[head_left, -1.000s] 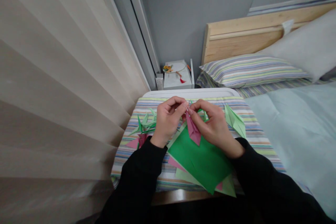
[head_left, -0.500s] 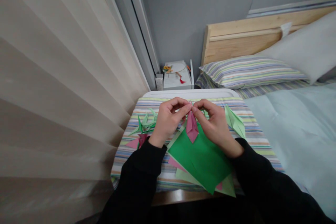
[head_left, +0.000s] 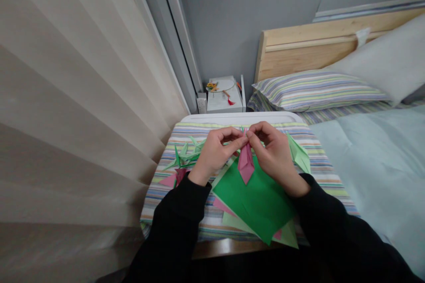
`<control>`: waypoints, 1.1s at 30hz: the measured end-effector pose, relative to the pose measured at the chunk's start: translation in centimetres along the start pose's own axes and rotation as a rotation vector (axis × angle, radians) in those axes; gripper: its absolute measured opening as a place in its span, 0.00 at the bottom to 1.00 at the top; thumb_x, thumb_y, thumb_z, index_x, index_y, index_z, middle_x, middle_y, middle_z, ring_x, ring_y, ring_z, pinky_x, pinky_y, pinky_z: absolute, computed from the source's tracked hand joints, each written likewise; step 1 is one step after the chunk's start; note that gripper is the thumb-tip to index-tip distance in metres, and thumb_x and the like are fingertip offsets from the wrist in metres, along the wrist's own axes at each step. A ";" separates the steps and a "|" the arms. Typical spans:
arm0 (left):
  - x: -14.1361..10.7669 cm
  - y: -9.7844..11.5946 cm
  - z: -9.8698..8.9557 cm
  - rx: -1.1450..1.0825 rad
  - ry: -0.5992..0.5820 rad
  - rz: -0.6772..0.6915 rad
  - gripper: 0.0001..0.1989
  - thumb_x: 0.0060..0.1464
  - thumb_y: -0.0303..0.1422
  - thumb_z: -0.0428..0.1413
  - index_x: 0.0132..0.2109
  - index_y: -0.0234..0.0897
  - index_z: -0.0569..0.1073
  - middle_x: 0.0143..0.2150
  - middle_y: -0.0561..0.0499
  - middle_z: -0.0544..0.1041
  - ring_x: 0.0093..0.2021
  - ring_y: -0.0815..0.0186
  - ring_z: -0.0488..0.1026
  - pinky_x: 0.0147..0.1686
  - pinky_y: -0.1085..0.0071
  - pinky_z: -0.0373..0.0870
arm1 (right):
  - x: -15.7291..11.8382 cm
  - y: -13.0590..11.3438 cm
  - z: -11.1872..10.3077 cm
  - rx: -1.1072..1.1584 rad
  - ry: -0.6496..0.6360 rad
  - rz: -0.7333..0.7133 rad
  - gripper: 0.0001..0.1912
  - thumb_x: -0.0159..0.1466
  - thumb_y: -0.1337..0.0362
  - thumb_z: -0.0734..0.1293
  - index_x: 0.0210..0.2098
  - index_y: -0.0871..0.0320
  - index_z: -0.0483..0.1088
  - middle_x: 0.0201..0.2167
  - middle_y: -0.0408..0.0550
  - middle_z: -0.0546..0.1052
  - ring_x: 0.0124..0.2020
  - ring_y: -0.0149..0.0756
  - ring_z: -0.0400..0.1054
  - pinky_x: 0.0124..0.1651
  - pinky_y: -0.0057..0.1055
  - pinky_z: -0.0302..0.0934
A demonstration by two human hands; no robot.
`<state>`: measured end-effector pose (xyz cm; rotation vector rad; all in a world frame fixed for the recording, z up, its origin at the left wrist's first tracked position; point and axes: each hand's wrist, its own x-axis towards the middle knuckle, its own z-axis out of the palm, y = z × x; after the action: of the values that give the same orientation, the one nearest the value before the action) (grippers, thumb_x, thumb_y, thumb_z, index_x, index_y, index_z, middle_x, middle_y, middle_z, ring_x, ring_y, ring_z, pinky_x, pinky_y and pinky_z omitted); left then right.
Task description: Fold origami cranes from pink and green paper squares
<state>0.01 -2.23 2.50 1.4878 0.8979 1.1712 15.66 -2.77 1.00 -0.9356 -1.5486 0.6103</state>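
Observation:
A folded pink origami paper [head_left: 246, 166] hangs point-down between my hands, above a green paper sheet [head_left: 262, 205]. My left hand [head_left: 221, 149] pinches its upper part from the left with thumb and fingertips. From the other side, my right hand [head_left: 271, 152] pinches the same upper part, its fingertips almost touching those of the left. The paper's top end is partly covered by the fingers. Beneath the green sheet, edges of light green paper [head_left: 288, 235] and pink paper [head_left: 223, 207] stick out.
Left on the striped cloth [head_left: 206, 225] lie green folded paper pieces [head_left: 184, 155] and a pink folded piece [head_left: 170, 180]. A light green folded paper [head_left: 299, 154] lies right. Behind stands a white bedside stand [head_left: 219, 105]; a bed [head_left: 372, 150] is right, a curtain [head_left: 83, 119] left.
Both hands and the pink paper have shifted slightly to the right, and its lower tip hangs a little nearer to me. Both hands keep their pinch. The other papers stay put.

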 end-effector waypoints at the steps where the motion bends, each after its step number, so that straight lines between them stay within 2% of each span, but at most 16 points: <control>1: 0.0 0.0 0.0 0.012 -0.009 0.003 0.15 0.49 0.43 0.68 0.32 0.34 0.79 0.27 0.52 0.76 0.26 0.70 0.69 0.26 0.74 0.68 | 0.0 0.0 0.0 0.008 0.004 0.008 0.06 0.65 0.65 0.66 0.30 0.56 0.68 0.25 0.42 0.73 0.27 0.33 0.67 0.33 0.31 0.61; 8: 0.0 0.0 -0.1 0.059 -0.019 0.013 0.15 0.49 0.42 0.68 0.30 0.34 0.78 0.25 0.52 0.74 0.23 0.72 0.66 0.24 0.74 0.64 | 0.0 -0.1 -0.1 0.040 -0.034 0.038 0.07 0.65 0.65 0.67 0.30 0.57 0.71 0.26 0.43 0.75 0.27 0.33 0.68 0.33 0.32 0.61; 13: -0.1 0.2 -0.1 0.079 -0.099 -0.011 0.13 0.52 0.39 0.66 0.29 0.34 0.76 0.24 0.54 0.72 0.21 0.74 0.63 0.22 0.75 0.60 | 0.1 -0.2 -0.2 0.118 0.090 0.079 0.08 0.64 0.65 0.67 0.27 0.56 0.69 0.22 0.40 0.70 0.24 0.30 0.63 0.27 0.28 0.57; 15: -0.1 0.3 -0.1 0.076 -0.104 -0.009 0.13 0.54 0.39 0.65 0.30 0.34 0.76 0.25 0.54 0.72 0.21 0.73 0.63 0.22 0.75 0.60 | 0.2 -0.1 -0.2 0.155 0.099 0.097 0.09 0.64 0.65 0.68 0.27 0.56 0.69 0.22 0.39 0.70 0.23 0.29 0.61 0.26 0.28 0.56; 18: -0.1 0.3 0.0 0.052 -0.093 -0.007 0.14 0.56 0.42 0.63 0.34 0.34 0.78 0.29 0.51 0.75 0.26 0.70 0.68 0.27 0.73 0.66 | 0.3 0.0 0.0 0.199 0.090 0.128 0.09 0.63 0.62 0.70 0.28 0.57 0.70 0.23 0.40 0.71 0.23 0.29 0.63 0.26 0.27 0.57; 22: 0.0 0.1 0.0 0.083 -0.168 -0.046 0.16 0.52 0.44 0.67 0.38 0.33 0.79 0.35 0.48 0.79 0.33 0.66 0.73 0.34 0.71 0.69 | 0.3 0.3 0.1 0.207 0.131 0.142 0.09 0.63 0.60 0.71 0.29 0.57 0.72 0.24 0.41 0.73 0.24 0.30 0.65 0.27 0.28 0.59; 27: -0.1 0.0 -0.1 0.198 -0.181 -0.067 0.18 0.51 0.45 0.67 0.28 0.33 0.77 0.27 0.52 0.75 0.28 0.69 0.68 0.31 0.72 0.64 | 0.4 0.6 0.0 0.211 0.108 0.185 0.10 0.62 0.60 0.71 0.28 0.58 0.73 0.22 0.40 0.72 0.24 0.29 0.63 0.29 0.28 0.57; 31: -0.2 0.0 0.0 0.203 -0.269 -0.105 0.17 0.51 0.42 0.67 0.26 0.33 0.76 0.23 0.54 0.71 0.25 0.71 0.65 0.29 0.72 0.60 | 0.7 0.6 -0.2 0.285 0.201 0.238 0.10 0.61 0.60 0.71 0.27 0.58 0.72 0.18 0.38 0.68 0.20 0.28 0.59 0.25 0.28 0.53; 33: -0.1 -0.1 0.0 0.148 -0.205 -0.090 0.15 0.51 0.41 0.67 0.27 0.33 0.76 0.23 0.54 0.72 0.25 0.72 0.65 0.28 0.73 0.60 | 0.7 0.6 -0.3 0.276 0.217 0.234 0.10 0.62 0.59 0.71 0.28 0.58 0.72 0.20 0.39 0.70 0.21 0.28 0.60 0.26 0.29 0.54</control>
<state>0.02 -2.33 2.33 1.6356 0.9162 0.8845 16.06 -1.90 1.01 -0.9428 -1.1379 0.8366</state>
